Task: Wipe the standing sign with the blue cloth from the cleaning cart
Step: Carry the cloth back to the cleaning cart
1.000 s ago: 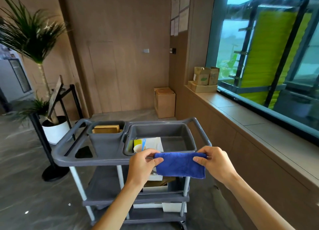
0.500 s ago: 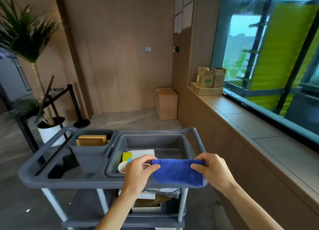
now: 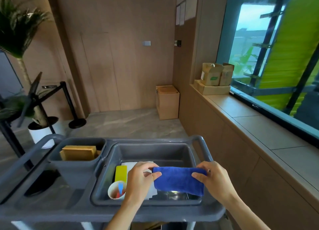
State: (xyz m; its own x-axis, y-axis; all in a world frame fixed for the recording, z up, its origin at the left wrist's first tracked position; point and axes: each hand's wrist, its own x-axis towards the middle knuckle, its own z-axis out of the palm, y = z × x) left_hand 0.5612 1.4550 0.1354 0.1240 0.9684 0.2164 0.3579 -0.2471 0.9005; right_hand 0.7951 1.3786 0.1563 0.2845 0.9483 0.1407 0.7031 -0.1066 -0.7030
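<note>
Over the cart's big grey tub (image 3: 193,154) you hold the blue cloth (image 3: 179,179) folded and stretched between both hands — your left hand (image 3: 139,179) pinches its left end between thumb and curled fingers, your right hand (image 3: 214,179) pinches the right end the same way. Under the cloth, inside the tub, lie a yellow pad (image 3: 120,173), white sheets, and a white cup (image 3: 116,190) with a blue and a red stick in it. Left of the tub, a smaller grey bin (image 3: 76,167) holds tan wooden blocks (image 3: 77,152). Beyond the cleaning cart (image 3: 51,210), to the far left, the standing sign (image 3: 30,98) leans on its black stand beside a potted plant (image 3: 39,114) — well apart from your hands. A cardboard box (image 3: 167,104) stands against the back wall.
</note>
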